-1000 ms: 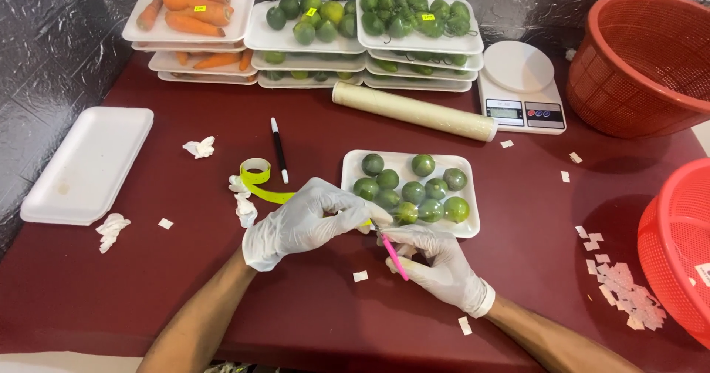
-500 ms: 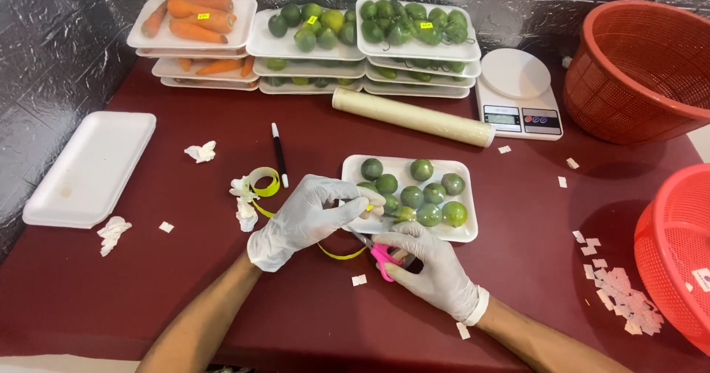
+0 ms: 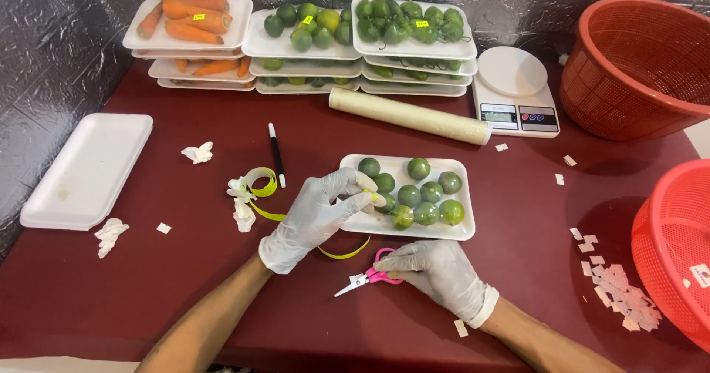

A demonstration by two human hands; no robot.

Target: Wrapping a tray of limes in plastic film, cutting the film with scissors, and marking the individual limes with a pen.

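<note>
Left hand (image 3: 314, 214) pinched on yellow tape (image 3: 344, 252) at the lime tray (image 3: 458, 232) edge, strip trailing back towards the roll (image 3: 260, 182). Right hand (image 3: 436, 269) just below, closed on pink scissors (image 3: 367, 276), blades pointing left under the strip.

Bare desk (image 3: 518, 195) lies open right of the lime tray (image 3: 355, 225), up to the red baskets (image 3: 665, 247). Behind the tray, a film roll (image 3: 409, 115) and a scale (image 3: 515, 92) bar the way to the stacked trays (image 3: 251, 47). To the left, yellow tape (image 3: 260, 184), a pen (image 3: 276, 155) and an empty tray (image 3: 86, 169) crowd the desk; scissors (image 3: 367, 275) lie in front.
</note>
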